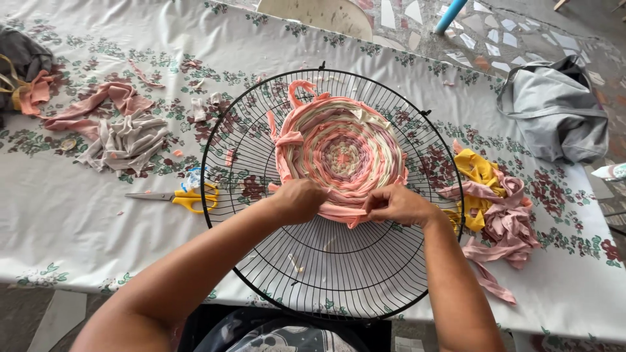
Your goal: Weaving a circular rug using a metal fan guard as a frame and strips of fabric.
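Observation:
A round black wire fan guard (306, 274) lies flat on the table in front of me. Woven into its middle is a round mat of pink and cream fabric strips (339, 146). My left hand (298, 201) rests closed on the near edge of the mat. My right hand (398, 205) pinches a pink fabric strip (345, 214) at the mat's near rim, fingertips pointing left toward my other hand. A loose pink strip end sticks up at the mat's far side.
Yellow-handled scissors (177, 197) lie left of the guard. Pink and grey fabric scraps (120, 133) lie at the left, yellow and pink strips (492, 199) at the right. A grey bag (554, 111) sits far right. A floral tablecloth (65, 221) covers the table.

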